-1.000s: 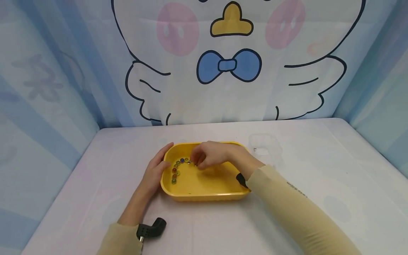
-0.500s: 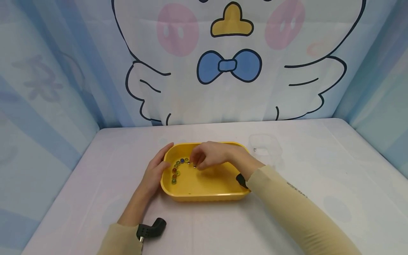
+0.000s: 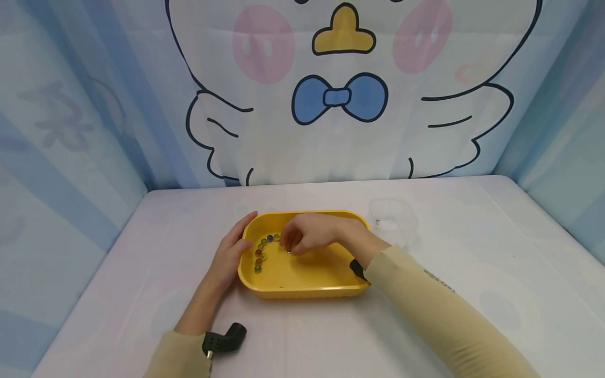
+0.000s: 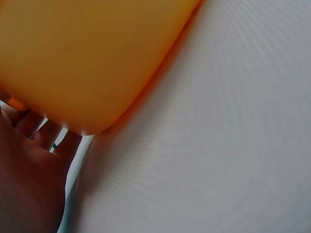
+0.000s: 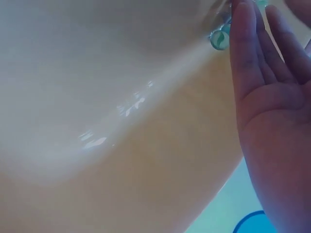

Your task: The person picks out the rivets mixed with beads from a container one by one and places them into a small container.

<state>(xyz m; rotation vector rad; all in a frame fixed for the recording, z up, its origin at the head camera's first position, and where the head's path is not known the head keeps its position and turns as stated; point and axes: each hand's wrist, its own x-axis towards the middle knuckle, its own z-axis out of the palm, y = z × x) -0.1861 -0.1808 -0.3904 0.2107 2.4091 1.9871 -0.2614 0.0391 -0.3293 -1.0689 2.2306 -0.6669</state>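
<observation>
A yellow tray sits on the table. My left hand grips its left end, thumb over the rim and fingers along the outer wall; the left wrist view shows these fingers against the tray. Inside, several coloured glass marbles form a curved row on the left. Over the tray's middle, my right hand has curled fingers pointing down, with a small shiny ball between thumb and fingertips. In the right wrist view, a clear marble with a green swirl lies beside the fingers.
Behind the tray to the right stands a clear plastic box, with a small silvery thing at its left side. A printed curtain closes off the back of the table. Each wrist wears a black camera mount.
My right hand has shifted slightly toward me and left, and the small shiny ball at its fingertips has come nearer too. Another shiny ball is now hidden by the fingers. My left hand stays put.
</observation>
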